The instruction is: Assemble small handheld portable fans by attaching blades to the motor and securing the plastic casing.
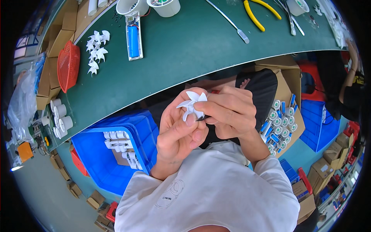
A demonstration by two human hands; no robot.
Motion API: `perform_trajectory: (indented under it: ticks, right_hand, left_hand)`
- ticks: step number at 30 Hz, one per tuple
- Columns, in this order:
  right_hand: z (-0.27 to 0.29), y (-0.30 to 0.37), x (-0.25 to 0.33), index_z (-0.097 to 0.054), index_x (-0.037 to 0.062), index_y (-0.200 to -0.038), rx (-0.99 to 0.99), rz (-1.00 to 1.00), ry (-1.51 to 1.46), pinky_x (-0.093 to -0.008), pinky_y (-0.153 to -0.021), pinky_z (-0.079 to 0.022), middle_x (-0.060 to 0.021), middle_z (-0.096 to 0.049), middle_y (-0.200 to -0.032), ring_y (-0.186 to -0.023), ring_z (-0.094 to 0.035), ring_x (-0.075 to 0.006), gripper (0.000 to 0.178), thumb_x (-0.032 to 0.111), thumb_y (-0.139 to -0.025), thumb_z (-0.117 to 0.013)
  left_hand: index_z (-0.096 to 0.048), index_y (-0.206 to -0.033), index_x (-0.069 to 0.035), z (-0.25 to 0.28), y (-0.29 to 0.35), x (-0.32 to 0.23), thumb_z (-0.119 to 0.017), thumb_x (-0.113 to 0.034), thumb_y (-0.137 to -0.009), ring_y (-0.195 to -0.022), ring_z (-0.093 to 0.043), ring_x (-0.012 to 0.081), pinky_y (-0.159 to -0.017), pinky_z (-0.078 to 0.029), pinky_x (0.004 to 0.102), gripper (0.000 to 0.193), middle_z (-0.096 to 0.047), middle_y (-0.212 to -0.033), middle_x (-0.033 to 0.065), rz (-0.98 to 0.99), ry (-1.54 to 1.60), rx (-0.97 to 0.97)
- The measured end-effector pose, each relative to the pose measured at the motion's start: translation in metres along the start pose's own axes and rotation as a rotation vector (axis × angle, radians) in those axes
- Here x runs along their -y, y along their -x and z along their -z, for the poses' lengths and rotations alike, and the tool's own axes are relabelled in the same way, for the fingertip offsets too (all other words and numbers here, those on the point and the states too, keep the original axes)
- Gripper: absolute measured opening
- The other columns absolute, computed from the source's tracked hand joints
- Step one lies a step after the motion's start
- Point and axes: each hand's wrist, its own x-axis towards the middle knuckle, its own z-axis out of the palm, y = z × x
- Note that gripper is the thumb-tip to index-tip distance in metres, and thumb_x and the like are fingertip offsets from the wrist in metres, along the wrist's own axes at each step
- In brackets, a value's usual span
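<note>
Over my lap, just off the table edge, a small white fan blade [187,104] with several pointed vanes sits between my two hands. My left hand [172,129] is closed around it, the thumb lying along its lower side. From the other side my right hand [231,110] pinches it, the thumb and forefinger pressed near its hub. A small dark piece [202,118] shows under the blade between the fingertips; what it is I cannot make out. More white fan blades [96,48] lie in a cluster on the green table [174,50].
On the table are a red basket [68,66], a fan body with a blue battery [133,40], yellow-handled pliers [253,15] and a thin metal tool [232,23]. A blue crate [100,158] stands at left. At right, a cardboard box [295,133] holds several fan units.
</note>
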Motion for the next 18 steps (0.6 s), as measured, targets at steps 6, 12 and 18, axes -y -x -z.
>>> perform_trajectory:
  ticks: [6, 12, 18]
  right_hand:
    - [-0.001, 0.0, -0.003, -0.073, -0.0007, -0.094, 0.007, -0.001, -0.099, -0.0264, -0.046, -0.04, -0.0101, -0.068, -0.081, -0.05, -0.05, -0.0155, 0.022, 0.013, -0.077, -0.07]
    - [-0.006, 0.0, -0.003, -0.073, -0.001, -0.094, -0.042, -0.012, -0.189, -0.0263, -0.043, -0.032, -0.0099, -0.067, -0.08, -0.046, -0.044, -0.0139, 0.022, 0.011, -0.075, -0.07]
    - [-0.01, 0.002, -0.005, -0.072, -0.002, -0.091, -0.071, -0.009, -0.226, -0.0268, -0.041, -0.03, -0.0088, -0.066, -0.078, -0.045, -0.042, -0.0128, 0.017, 0.011, -0.082, -0.067]
  left_hand:
    - [-0.041, -0.126, 0.011, 0.009, -0.001, -0.004, -0.061, -0.008, -0.088, -0.054, -0.052, 0.0095, -0.041, -0.037, 0.0207, 0.047, -0.059, -0.086, 0.0114, -0.034, -0.099, 0.107]
    - [-0.043, -0.124, 0.011, 0.008, -0.002, -0.009, -0.06, -0.009, -0.087, -0.051, -0.052, 0.0097, -0.041, -0.038, 0.0205, 0.045, -0.06, -0.085, 0.0115, -0.012, -0.176, 0.107]
    - [-0.047, -0.12, 0.011, 0.005, -0.001, -0.012, -0.06, -0.008, -0.083, -0.049, -0.051, 0.0105, -0.04, -0.037, 0.0211, 0.044, -0.06, -0.087, 0.012, 0.006, -0.218, 0.094]
